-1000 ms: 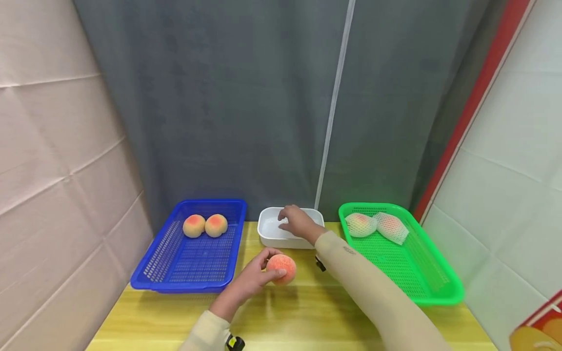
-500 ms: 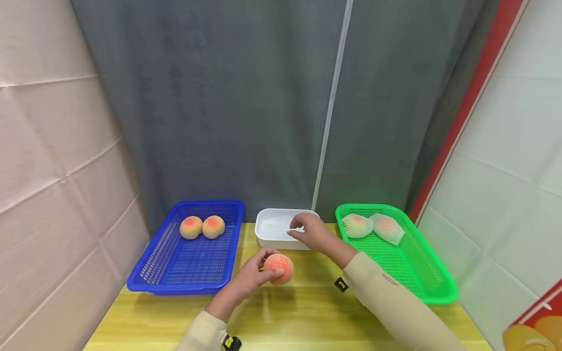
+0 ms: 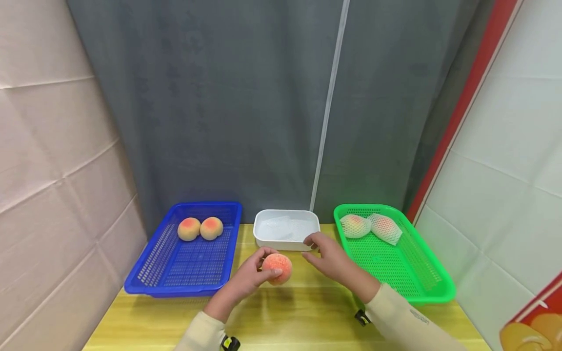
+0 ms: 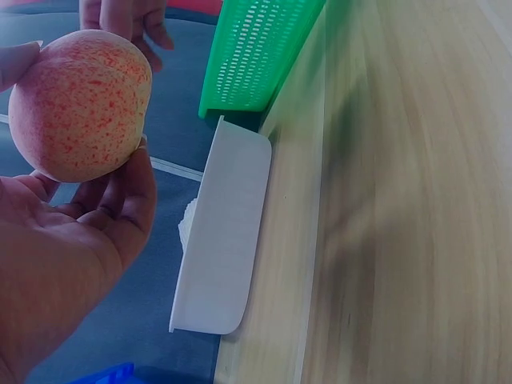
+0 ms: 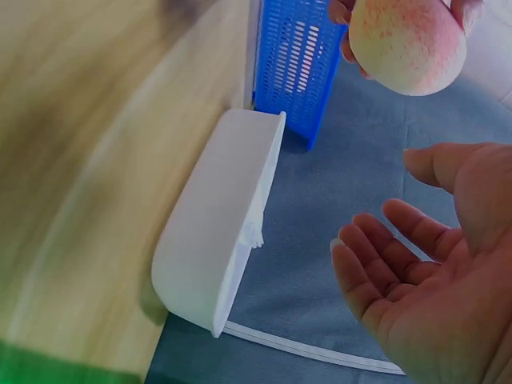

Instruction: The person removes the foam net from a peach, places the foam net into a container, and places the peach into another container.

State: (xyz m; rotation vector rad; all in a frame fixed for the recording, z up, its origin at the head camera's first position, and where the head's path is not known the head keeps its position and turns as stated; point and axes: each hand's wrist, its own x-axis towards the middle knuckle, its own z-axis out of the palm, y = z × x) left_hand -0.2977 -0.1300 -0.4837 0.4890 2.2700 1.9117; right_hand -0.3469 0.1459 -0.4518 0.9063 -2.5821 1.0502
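Note:
My left hand grips a pinkish-red peach above the table, thumb on the near side and fingers around the far side. Close up in the left wrist view, the peach shows red speckles. To the right of it, my right hand hovers in front of the white tub. Its fingers are loosely bent, and the right wrist view shows nothing between the thumb and fingers of that hand. Thin white netting lies in the tub, and a bit of it pokes past the rim in both wrist views.
A blue basket on the left holds two peaches. On the right, a green basket holds two peaches in white foam nets. A grey curtain hangs behind the wooden table.
My right hand has drawn back out of the white tub, toward me and to the right, with nothing visible in it. The left hand keeps the peach in nearly the same place.

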